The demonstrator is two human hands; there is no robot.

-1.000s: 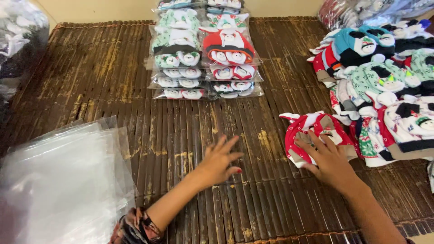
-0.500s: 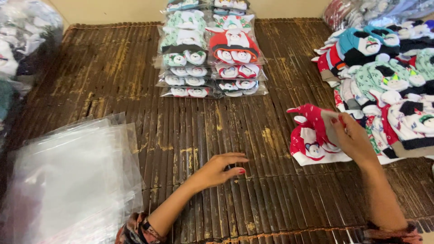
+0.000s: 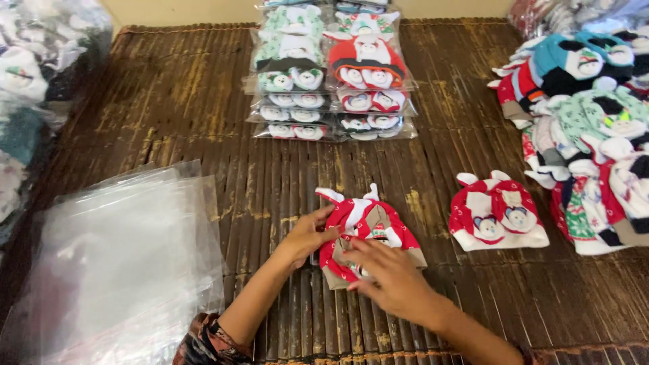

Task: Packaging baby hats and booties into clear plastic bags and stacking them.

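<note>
A red and white sock set on a brown card (image 3: 368,230) lies on the dark bamboo mat (image 3: 189,101) in front of me. My left hand (image 3: 307,236) grips its left edge with the fingers curled on the fabric. My right hand (image 3: 389,277) lies flat on its lower right part, pressing it down. A second red and white sock set (image 3: 497,213) lies to the right, apart from both hands.
A stack of clear plastic bags (image 3: 115,263) lies at the left. Bagged sock sets (image 3: 331,74) are stacked in two rows at the back. A pile of loose socks (image 3: 595,128) fills the right side. More bagged goods (image 3: 34,88) sit at the far left.
My right hand brought a red sock set from the right to the middle of the mat. My left hand moved onto it. Another red set now lies at the right.
</note>
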